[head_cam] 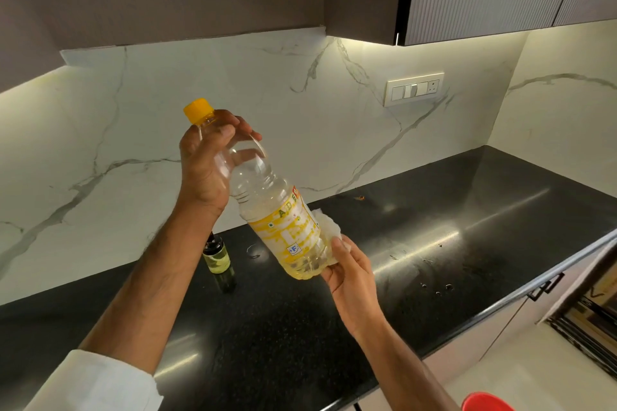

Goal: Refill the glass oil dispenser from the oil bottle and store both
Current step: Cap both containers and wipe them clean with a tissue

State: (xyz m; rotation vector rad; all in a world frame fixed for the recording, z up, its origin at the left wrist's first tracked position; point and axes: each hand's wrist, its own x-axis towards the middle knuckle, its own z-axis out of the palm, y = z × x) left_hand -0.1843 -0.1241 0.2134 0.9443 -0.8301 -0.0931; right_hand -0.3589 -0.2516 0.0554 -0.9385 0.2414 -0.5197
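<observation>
While my left hand [203, 163] grips the bottle [273, 210] around its neck and shoulder, just under the yellow cap [198, 110], my right hand [349, 272] presses a white tissue [329, 227] against the bottle's lower side and base, fingers loosely curled round the wad. Bottle is held in the air, tilted, cap end up and toward my left, base down and toward my right. Cap is on. Only a little oil shows, pooled at the base.

Dispenser [218, 260] stands upright on the tabletop [434, 210], below and to the left of the bottle, well apart from it, near the wall. It shows pale oil inside; its top is partly hidden behind my left forearm, so closure not confirmed.

Judgement: step in hand is wiping the bottle's outside before storing. Pour looks done.

Notes for doing it well:
- keep the neck grip firm; an oily plastic wall may slip.
- rotate the bottle with my left hand so the tissue covers the whole label band and base.
- keep cap end high.
- small drops show on the tabletop to the right of the bottle; probably need wiping too.
</observation>
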